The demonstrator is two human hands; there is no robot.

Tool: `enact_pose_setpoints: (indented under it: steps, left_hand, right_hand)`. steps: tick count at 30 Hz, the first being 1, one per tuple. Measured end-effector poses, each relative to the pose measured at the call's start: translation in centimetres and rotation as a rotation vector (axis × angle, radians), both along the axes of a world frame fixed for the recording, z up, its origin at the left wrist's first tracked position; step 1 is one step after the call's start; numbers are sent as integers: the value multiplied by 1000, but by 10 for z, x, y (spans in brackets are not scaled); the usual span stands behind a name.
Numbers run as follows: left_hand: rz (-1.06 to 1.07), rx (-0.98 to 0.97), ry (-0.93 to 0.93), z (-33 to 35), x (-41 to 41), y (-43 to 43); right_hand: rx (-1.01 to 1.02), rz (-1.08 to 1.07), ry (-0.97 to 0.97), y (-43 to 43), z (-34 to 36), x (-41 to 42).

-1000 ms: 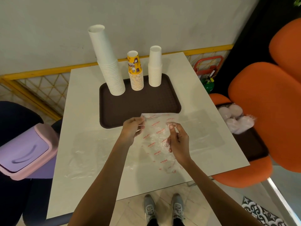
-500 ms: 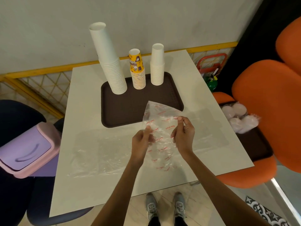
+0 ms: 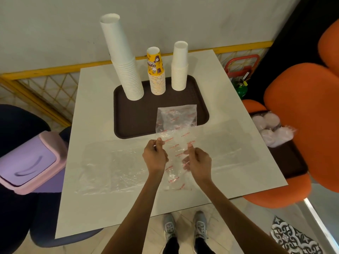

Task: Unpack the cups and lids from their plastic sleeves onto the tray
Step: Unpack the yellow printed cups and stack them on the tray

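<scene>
Change: sleeve [image 3: 176,121], bunched before, now spreads flat over the tray's [image 3: 135,114] near edge.
Grip: left hand [image 3: 156,158] and right hand [image 3: 197,162] each pinch its sides.
Cups [image 3: 132,79]: stacked at tray's back.
Lids [image 3: 269,125]: bagged, right of tray; probably next.

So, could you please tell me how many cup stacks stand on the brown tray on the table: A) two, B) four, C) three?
C: a tall white stack, a yellow printed stack and a shorter white stack stand at the far side of the tray.
</scene>
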State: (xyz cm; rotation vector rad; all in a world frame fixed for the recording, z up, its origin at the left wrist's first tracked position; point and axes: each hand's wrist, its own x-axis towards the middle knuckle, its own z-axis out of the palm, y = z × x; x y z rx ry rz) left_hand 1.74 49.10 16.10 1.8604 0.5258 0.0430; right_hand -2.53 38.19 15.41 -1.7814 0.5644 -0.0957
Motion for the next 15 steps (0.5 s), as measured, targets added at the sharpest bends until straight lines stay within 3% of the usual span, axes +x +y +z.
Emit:
enact_pose_setpoints:
  steps: [6, 13, 15]
  left_hand:
    - [-85, 21, 47, -16, -19, 8]
    - [-124, 187, -49, -16, -26, 22]
    - [-169, 226, -60, -17, -20, 26]
  right_hand:
    - [-12, -122, -70, -3, -1, 7]
    - [-226, 19, -70, -6, -16, 7]
    - [-191, 28, -68, -8, -14, 13]
